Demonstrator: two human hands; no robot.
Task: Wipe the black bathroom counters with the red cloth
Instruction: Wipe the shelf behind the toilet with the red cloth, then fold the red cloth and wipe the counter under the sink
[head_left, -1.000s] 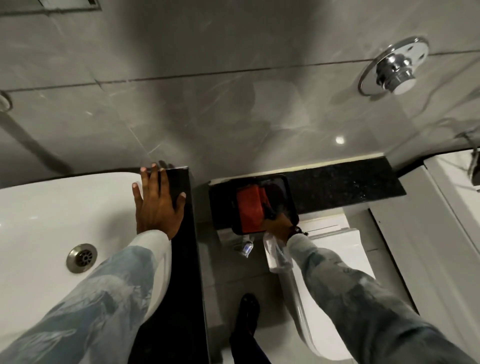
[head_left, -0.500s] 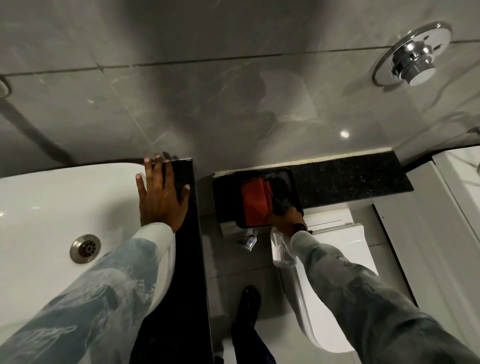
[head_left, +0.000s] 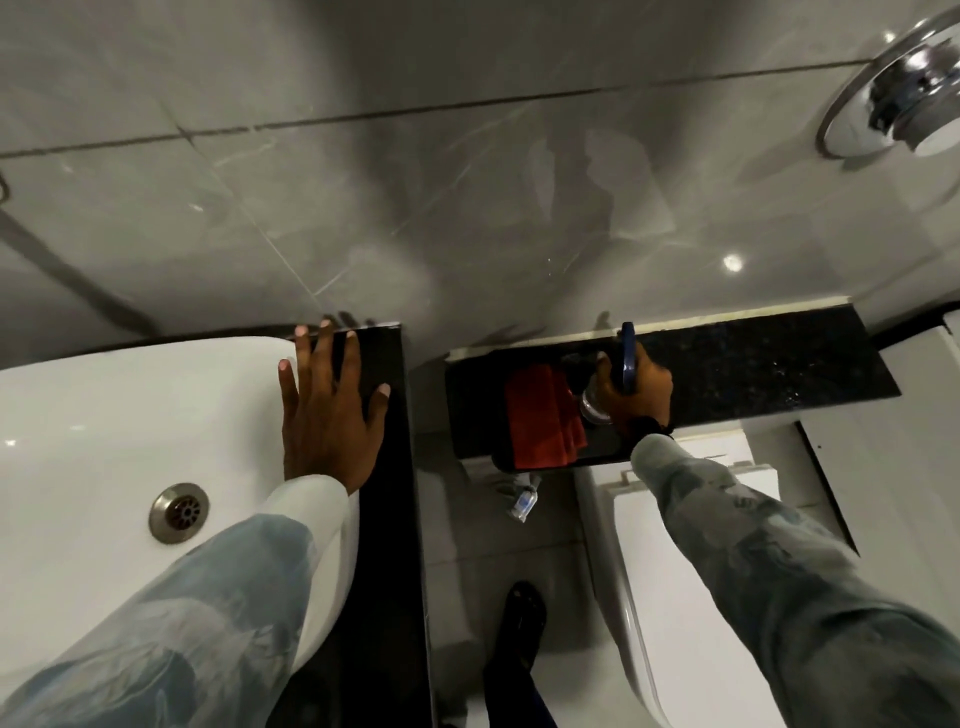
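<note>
The red cloth (head_left: 540, 423) lies folded in a black tray (head_left: 597, 456) on the black ledge (head_left: 779, 369) behind the toilet. My right hand (head_left: 636, 392) is just right of the cloth, closed around a clear bottle with a blue top (head_left: 627, 358), which looks like a spray bottle; it does not touch the cloth. My left hand (head_left: 332, 410) rests flat with spread fingers at the far end of the narrow black counter (head_left: 389, 545) beside the white sink (head_left: 104, 441).
The white toilet (head_left: 691, 597) sits under my right arm. A chrome flush button (head_left: 904, 88) is on the grey tiled wall at the top right. A small bottle (head_left: 522, 504) and my dark shoe (head_left: 524, 618) are on the floor between counter and toilet.
My right hand, earlier reaching into the tray beside the cloth, now grips the blue-topped bottle and holds it raised. The left hand stays flat on the counter.
</note>
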